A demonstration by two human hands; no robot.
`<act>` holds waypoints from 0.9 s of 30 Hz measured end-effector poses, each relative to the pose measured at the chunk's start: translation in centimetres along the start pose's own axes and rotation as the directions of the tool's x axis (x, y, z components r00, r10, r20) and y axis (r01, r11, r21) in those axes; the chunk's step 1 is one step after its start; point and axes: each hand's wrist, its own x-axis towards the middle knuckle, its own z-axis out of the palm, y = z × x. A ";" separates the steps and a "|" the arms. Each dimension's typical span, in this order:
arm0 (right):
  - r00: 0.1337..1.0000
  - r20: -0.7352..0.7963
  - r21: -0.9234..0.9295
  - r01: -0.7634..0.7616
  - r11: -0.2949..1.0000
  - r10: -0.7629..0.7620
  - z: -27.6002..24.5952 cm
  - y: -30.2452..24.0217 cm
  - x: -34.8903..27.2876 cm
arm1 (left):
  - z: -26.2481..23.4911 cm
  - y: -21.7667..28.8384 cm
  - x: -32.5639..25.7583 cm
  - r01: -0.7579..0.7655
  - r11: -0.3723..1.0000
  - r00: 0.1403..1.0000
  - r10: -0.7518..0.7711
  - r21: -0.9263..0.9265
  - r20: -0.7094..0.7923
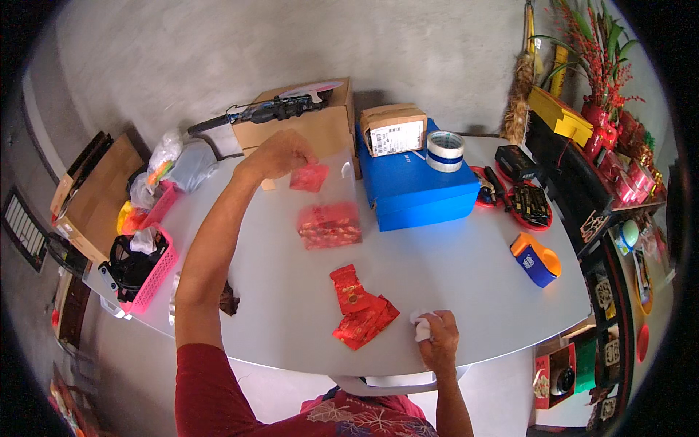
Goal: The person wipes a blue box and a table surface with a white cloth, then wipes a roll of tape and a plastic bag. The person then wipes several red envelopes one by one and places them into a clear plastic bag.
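Observation:
Pinched in the fingers of my left hand (282, 155) is a small red packet (309, 178). It hangs at the upper part of a clear plastic box (345, 169), whose lower part holds several red packets (329, 226); whether it is inside the box I cannot tell. My right hand (441, 342) rests near the table's front edge, closed around a crumpled white cloth or tissue (421, 325). To the left of that hand, several flat red packets (364, 319) lie overlapping on the light grey table (291, 313).
A blue box (426, 193) carries a small carton (394, 131) and tape rolls (445, 151). Behind stands a large cardboard box (291, 124). Pink baskets (156, 271) line the left side. An orange-and-blue holder (536, 260) and a red tray (531, 207) lie at right.

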 end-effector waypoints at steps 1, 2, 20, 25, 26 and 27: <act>1.000 0.005 -0.004 0.001 1.000 -0.001 0.1 0.1 0.0 | 0.3 -0.2 -0.3 -0.079 0.980 0.987 0.103 0.182 -0.124; 1.000 0.010 -0.009 0.002 1.000 -0.002 0.1 0.3 -0.1 | 0.6 -0.3 -0.6 -0.130 0.921 0.949 0.223 0.366 -0.223; 0.999 0.033 0.017 -0.010 1.000 0.010 -0.3 -0.3 0.2 | 17.4 10.9 -18.8 0.157 0.851 0.945 -0.277 -0.501 -0.175; 0.999 0.029 0.023 -0.019 1.000 0.018 -0.2 -0.3 0.2 | 20.9 17.1 -19.9 0.309 0.889 0.905 -0.384 -0.336 -0.184; 0.999 0.033 0.023 -0.022 1.000 0.021 -0.1 -0.2 -0.1 | 21.4 17.6 -20.0 0.397 0.840 0.876 -0.467 -0.369 -0.122; 0.999 0.029 0.022 -0.019 1.000 0.018 0.0 -0.1 0.0 | 21.2 17.8 -19.8 0.422 0.846 0.871 -0.478 -0.327 -0.114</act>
